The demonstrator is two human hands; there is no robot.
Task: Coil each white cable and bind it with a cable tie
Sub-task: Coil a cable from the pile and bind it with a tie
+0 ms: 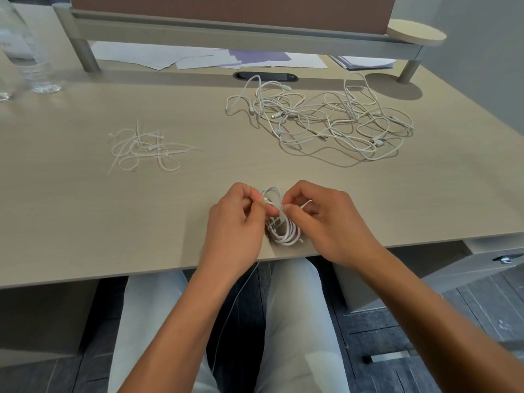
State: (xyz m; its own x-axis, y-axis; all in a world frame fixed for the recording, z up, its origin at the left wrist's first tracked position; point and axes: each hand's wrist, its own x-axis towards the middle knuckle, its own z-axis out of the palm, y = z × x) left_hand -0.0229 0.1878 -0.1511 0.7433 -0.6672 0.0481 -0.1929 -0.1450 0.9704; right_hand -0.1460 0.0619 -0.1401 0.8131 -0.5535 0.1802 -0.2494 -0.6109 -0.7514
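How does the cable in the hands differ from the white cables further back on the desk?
The held cable is wound into a tight coil; the loose cables sprawl in a tangled heap. The coil is gripped by the left hand and right hand near the desk's front edge; the heap lies untouched, far right. Both are thin and white.

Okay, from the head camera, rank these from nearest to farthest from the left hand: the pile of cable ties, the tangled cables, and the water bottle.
From the left hand:
1. Cable ties, ahead and to the left.
2. Tangled cables, ahead and to the right, somewhat farther.
3. Water bottle, far left corner of the desk.
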